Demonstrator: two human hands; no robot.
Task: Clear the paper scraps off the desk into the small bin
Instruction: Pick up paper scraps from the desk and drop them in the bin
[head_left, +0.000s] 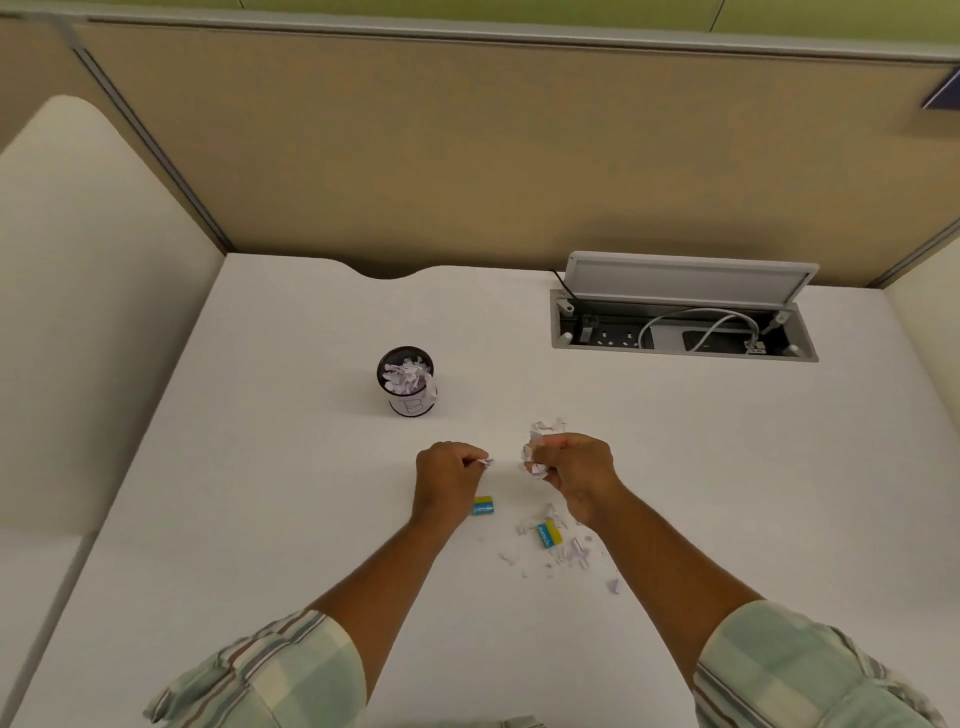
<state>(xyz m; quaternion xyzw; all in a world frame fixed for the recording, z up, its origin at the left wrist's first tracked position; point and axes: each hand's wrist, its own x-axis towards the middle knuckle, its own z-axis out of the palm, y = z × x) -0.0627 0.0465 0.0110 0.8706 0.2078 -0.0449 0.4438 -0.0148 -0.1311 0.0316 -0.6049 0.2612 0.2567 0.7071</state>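
Observation:
A small black mesh bin (407, 382) with a white label stands on the white desk (291, 467), filled with torn white paper. My right hand (571, 475) is closed around a bunch of paper scraps (535, 449) that stick out above the fist. A single small scrap (487, 461) is pinched in the fingertips of my left hand (445, 480). Both hands hover in front of the bin, to its right. Several loose scraps (569, 553) lie scattered on the desk under my right forearm.
Two small blue-and-yellow erasers (483, 506) (549, 535) lie among the scraps. An open cable hatch (683, 327) with sockets and a white cable sits at the back right. Beige partition panels close off the desk's far side and left.

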